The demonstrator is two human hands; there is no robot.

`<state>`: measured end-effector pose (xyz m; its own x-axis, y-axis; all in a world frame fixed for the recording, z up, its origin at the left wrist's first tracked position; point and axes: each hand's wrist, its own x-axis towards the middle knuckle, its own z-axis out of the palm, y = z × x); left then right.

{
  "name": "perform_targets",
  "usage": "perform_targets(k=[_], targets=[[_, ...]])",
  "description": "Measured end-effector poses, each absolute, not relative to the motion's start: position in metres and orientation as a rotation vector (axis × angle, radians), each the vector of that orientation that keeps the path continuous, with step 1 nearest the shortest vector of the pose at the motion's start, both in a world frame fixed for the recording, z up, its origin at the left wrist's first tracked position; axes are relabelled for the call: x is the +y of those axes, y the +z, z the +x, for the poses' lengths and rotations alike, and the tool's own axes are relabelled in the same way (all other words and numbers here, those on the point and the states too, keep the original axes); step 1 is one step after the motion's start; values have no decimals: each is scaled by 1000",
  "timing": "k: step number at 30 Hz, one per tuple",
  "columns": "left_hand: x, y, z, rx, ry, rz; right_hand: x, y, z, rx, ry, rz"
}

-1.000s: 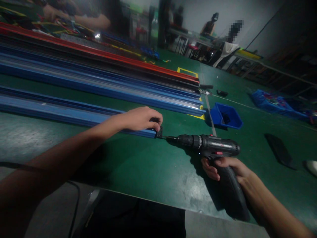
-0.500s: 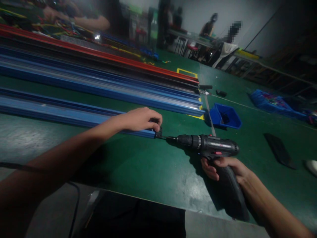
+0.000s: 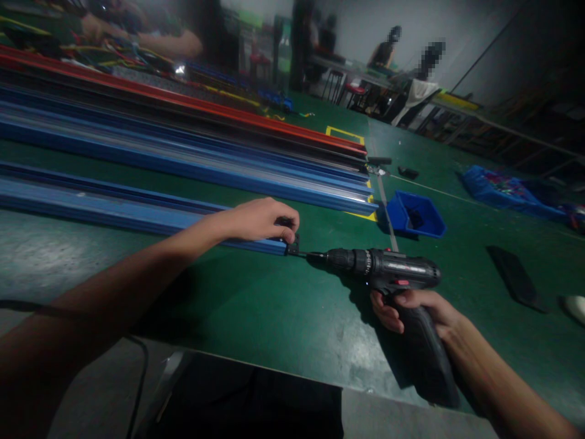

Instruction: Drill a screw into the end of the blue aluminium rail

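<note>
Centrally, our left hand (image 3: 260, 219) pinches the stiff-looking blue rail (image 3: 137, 210) at its end while our right hand (image 3: 414, 305) wraps the weighty-seeming drill (image 3: 393, 268) by its handle.

drill (image 3: 384, 268): 1 | hands (image 3: 262, 219) (image 3: 414, 305): 2 | blue bins (image 3: 397, 214) (image 3: 484, 182): 2 | red rail (image 3: 228, 113): 1 | blue rails (image 3: 137, 210): at least 3

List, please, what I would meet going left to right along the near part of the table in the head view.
In order: left hand → black bracket → drill → flat black piece → white object at the edge.
</note>
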<state>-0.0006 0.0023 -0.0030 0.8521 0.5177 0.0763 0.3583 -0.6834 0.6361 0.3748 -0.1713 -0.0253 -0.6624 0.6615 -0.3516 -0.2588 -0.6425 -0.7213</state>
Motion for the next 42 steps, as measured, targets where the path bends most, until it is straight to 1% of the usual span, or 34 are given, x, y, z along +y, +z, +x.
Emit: perform_targets(k=[42], targets=[[0, -3, -2, 639, 332, 2418, -171, -23, 374, -845, 2308, -837]])
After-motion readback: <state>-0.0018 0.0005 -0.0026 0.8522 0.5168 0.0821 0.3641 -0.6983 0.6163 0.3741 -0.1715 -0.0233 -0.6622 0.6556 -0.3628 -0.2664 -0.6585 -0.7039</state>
